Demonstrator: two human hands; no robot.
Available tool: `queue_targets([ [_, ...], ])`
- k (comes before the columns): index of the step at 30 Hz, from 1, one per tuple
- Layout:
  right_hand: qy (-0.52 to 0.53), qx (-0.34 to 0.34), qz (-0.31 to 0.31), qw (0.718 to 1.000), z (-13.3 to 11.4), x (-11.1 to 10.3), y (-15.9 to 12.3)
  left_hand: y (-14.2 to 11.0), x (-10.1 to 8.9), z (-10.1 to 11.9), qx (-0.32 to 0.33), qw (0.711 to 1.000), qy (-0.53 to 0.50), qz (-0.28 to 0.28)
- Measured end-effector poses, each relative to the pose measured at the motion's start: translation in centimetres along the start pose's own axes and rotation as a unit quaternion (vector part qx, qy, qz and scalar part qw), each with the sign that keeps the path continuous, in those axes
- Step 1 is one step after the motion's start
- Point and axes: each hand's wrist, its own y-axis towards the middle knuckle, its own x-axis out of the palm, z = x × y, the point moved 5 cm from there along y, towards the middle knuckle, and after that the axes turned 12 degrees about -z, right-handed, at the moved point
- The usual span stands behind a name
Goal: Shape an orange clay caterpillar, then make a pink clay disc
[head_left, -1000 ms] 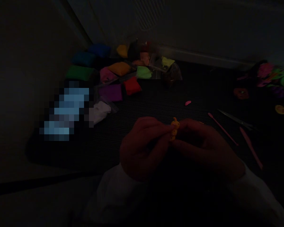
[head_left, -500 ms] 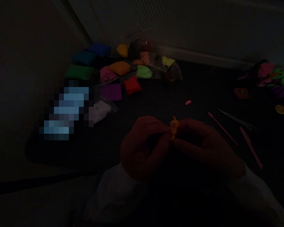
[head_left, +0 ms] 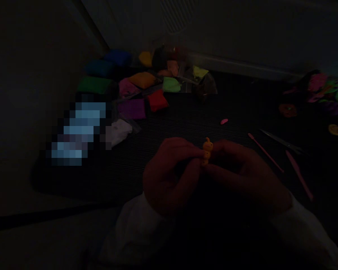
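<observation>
A small orange-yellow clay figure (head_left: 207,150) of stacked balls, with a curled tip on top and dark dots down its front, stands upright between my fingertips. My left hand (head_left: 170,174) pinches it from the left with thumb and forefinger. From the right, my right hand (head_left: 246,174) holds its lower part, fingers curled behind it. Beyond the hands, a small pink clay piece (head_left: 224,121) lies on the dark ribbed table (head_left: 183,127). The picture is very dark, so fine detail on the fingers is lost.
Right of my hands lie a thin pink modelling tool (head_left: 266,153), scissors (head_left: 281,140) and a pink clay knife (head_left: 299,175). Bags of coloured clay, such as a red one (head_left: 157,101), cluster at the back left. A blurred-out bright screen (head_left: 79,131) is at left.
The clay figure has turned slightly in my fingers and its middle shows more plainly, as my left fingers have shifted a little left. Both hands stay in nearly the same place.
</observation>
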Motion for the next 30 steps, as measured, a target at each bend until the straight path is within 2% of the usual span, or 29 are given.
queue_targets([
  [11, -0.005, -0.003, 0.008, 1.0, 0.1, 0.0, -0.1, -0.1, 0.1, -0.2, -0.024, 1.0, -0.02, -0.002],
  [19, -0.001, -0.008, 0.0, 1.0, 0.0, 0.1, -0.1, -0.5, 0.1, -1.2, -0.106, 0.982, -0.155, 0.035],
  [23, -0.019, -0.015, 0.0, 1.0, 0.0, 0.2, -0.1, -0.4, 0.2, -1.7, -0.142, 0.975, -0.168, 0.037],
  [30, -0.082, -0.012, 0.006, 0.997, -0.1, 0.0, 0.0, -0.4, 0.3, -2.3, -0.166, 0.965, -0.199, 0.035],
])
